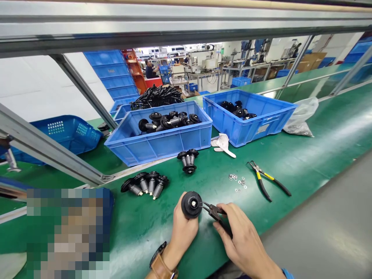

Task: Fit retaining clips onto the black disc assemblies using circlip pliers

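My left hand [182, 229] is closed around a black round part [191, 204] with a pale centre, held upright above the green bench top [305, 155]. My right hand [242, 236] grips dark pliers [215, 212], whose tips touch the part's centre. A row of several similar black parts [145, 184] lies to the left, and a small cluster of them [188, 159] stands further back. Small metal rings [238, 181] are scattered to the right, beside yellow-handled pliers [267, 179].
Two blue bins [162, 143] [250, 128] with black parts stand at the back, a white glove [223, 144] between them. A blue basket [66, 133] is at left, a plastic bag [300, 116] at right. An aluminium frame bar [52, 155] crosses the left. People work far behind.
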Demonstrator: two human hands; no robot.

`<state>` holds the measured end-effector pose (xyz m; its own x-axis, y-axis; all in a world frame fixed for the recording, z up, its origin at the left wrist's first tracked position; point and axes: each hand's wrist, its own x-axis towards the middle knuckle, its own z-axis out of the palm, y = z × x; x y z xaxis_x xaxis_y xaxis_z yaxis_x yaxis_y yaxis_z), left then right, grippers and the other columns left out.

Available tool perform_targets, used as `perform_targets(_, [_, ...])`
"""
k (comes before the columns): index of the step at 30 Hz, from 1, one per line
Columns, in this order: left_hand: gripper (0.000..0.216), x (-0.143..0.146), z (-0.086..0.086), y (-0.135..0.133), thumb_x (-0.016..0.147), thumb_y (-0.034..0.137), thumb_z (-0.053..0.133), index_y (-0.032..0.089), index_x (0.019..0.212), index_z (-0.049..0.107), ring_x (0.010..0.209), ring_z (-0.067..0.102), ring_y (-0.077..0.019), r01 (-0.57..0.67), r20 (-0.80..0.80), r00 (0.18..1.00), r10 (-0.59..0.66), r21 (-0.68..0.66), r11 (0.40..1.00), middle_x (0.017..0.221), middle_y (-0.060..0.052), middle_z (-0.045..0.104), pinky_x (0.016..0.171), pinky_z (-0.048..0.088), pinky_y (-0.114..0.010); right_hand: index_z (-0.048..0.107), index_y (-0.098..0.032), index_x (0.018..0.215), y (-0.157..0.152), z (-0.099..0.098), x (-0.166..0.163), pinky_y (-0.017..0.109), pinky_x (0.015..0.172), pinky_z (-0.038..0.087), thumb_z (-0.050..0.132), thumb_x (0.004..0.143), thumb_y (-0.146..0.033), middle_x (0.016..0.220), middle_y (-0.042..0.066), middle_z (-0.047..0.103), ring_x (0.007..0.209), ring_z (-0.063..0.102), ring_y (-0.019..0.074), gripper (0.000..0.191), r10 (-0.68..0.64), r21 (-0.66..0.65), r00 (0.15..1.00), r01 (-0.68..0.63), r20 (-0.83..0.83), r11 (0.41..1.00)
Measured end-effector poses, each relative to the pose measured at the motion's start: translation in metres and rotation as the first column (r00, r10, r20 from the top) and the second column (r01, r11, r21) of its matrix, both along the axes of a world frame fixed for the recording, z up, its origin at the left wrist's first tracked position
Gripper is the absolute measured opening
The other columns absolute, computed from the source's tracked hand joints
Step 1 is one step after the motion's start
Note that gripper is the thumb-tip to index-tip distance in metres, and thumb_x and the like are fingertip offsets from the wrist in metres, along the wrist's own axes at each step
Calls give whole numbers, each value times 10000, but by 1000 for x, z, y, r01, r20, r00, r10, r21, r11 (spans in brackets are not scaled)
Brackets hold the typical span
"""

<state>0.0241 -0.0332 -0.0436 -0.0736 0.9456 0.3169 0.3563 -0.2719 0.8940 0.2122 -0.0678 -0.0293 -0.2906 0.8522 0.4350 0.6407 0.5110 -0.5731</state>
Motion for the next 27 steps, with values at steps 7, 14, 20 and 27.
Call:
perform_targets(7, [151,1,0,-1,862,73,494,194,875,581,766,549,-162,46,10,999,-46,-9,999,835,0,604,740,456,-266,480,-203,1253,2,-1,-3,371,736,512,490,1019,-267,995,82,596,871,588,241,243,-9,-12,999,10,50,1000])
perform_targets(14, [174,1,2,-1,840,47,482,200,859,563,746,525,-152,56,22,998,-56,-8,998,820,16,574,720,444,-257,469,-203,1258,2,-2,-4,372,739,508,482,1023,-269,994,77,589,869,578,237,244,-3,-18,998,4,61,1000])
perform_targets(20, [183,1,3,-1,830,36,474,201,848,551,739,509,-149,64,21,998,-64,-2,998,809,17,554,715,439,-257,459,-201,1265,3,-2,-5,369,732,507,481,1023,-263,1002,76,584,875,572,237,251,1,-27,997,1,79,1000])
perform_targets(27, [175,2,3,-1,832,45,472,204,832,547,734,512,-153,56,11,998,-56,12,998,798,13,557,706,437,-259,471,-177,1292,1,-6,-4,383,698,498,469,1014,-242,971,87,574,829,561,249,285,-61,56,977,51,203,997])
